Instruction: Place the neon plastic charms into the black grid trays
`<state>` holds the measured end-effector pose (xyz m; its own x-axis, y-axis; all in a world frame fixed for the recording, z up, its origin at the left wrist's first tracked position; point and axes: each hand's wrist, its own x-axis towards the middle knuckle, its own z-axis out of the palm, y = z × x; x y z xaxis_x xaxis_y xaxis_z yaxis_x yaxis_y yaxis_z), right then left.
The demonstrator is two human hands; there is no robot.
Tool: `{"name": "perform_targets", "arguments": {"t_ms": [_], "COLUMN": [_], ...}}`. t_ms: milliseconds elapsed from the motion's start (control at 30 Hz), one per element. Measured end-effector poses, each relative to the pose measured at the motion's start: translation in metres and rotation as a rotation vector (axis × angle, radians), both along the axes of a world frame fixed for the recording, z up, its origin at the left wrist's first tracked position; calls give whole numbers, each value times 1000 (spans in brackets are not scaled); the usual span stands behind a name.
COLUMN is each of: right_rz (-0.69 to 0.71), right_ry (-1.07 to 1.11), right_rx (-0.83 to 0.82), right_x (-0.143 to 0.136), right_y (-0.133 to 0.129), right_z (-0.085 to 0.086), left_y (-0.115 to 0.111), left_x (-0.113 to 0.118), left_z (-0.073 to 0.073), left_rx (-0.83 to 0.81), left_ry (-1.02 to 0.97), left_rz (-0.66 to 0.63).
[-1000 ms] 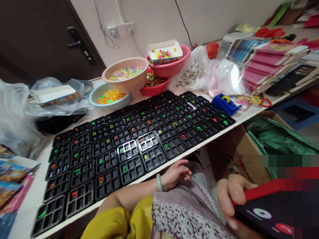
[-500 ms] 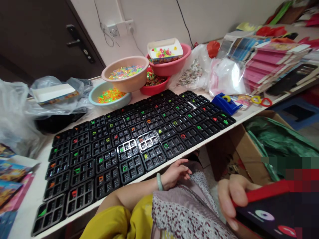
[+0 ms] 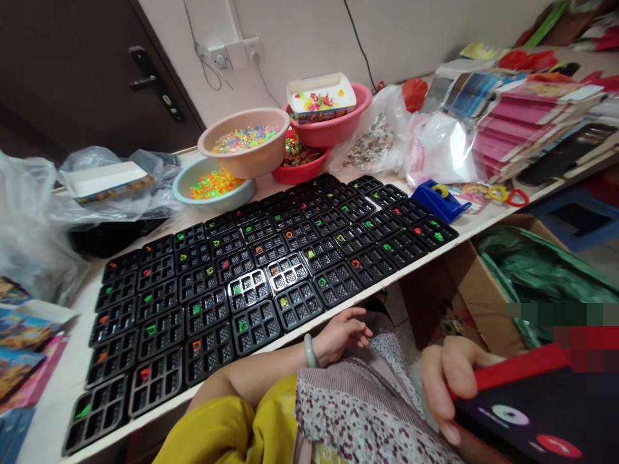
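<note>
My right hand (image 3: 447,386) grips a phone in a red case (image 3: 536,406), low at the right over my lap; its dark screen shows call buttons. My left hand (image 3: 341,335) rests on my lap just below the table's front edge, fingers loosely apart and holding nothing, with a pale green bangle on the wrist. Before me many black compartment trays (image 3: 261,283) lie in rows on the white table (image 3: 488,219), most with one small coloured piece in a cell.
Behind the trays stand a beige bowl (image 3: 246,151), a light blue bowl (image 3: 213,187) and red basins (image 3: 329,125) of coloured pieces. Plastic bags (image 3: 420,148), pink card stacks (image 3: 527,122) and a blue tape dispenser (image 3: 438,200) lie right. A cardboard box (image 3: 488,290) sits under the table.
Almost nothing differs; the view has shifted very slightly. Both hands hold their places and the phone stays in my right hand.
</note>
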<state>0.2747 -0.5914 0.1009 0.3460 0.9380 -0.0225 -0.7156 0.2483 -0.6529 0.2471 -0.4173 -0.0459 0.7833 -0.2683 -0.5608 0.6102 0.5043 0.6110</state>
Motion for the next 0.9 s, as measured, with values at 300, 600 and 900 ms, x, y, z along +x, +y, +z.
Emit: {"name": "perform_targets", "arguments": {"t_ms": [300, 600, 900], "right_rz": [32, 2, -1], "right_ry": [-34, 15, -60], "right_rx": [156, 131, 237], "right_x": [1, 1, 0], "right_y": [-2, 3, 5], "right_z": [-15, -6, -15], "left_y": [-1, -1, -1], "left_x": [0, 0, -1], "left_z": [1, -1, -3], "left_rx": [11, 9, -8], "left_ry": [17, 8, -5], "left_rz": [14, 14, 12]}}
